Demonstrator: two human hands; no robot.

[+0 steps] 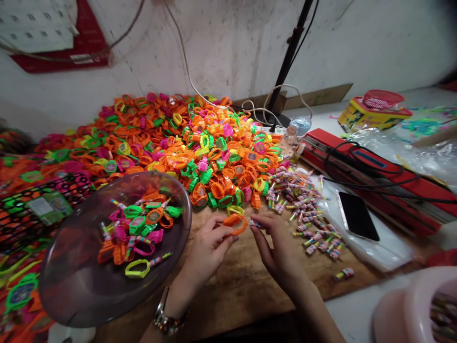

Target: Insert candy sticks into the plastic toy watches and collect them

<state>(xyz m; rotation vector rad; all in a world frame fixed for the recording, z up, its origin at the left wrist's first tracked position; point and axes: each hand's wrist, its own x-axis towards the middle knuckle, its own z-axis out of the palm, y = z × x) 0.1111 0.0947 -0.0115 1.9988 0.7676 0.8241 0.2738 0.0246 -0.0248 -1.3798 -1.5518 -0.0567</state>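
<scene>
My left hand (pixel 210 247) pinches an orange toy watch (pixel 234 223), its strap forming a loop, over the wooden table. Close beside it, my right hand (pixel 276 245) is closed on a small wrapped candy roll (pixel 253 223), mostly covered by the fingertips. The candy's end is near the watch strap; I cannot tell whether they touch. Left of my hands stands a dark translucent bowl (pixel 71 281) holding several toy watches (pixel 137 224), some with candy rolls on their straps. To the right lies a pile of candy rolls (pixel 303 197), with one loose roll (pixel 343 274) nearer the table edge.
A large heap of colourful toy watches (pixel 221 152) fills the back. At right are a red sealing machine (pixel 378 176) with a black cable, a phone (pixel 358 216) on plastic bags, and a pink tub (pixel 396 305). A black basket (pixel 46 209) stands left; a dark pole (pixel 289 52) rises behind.
</scene>
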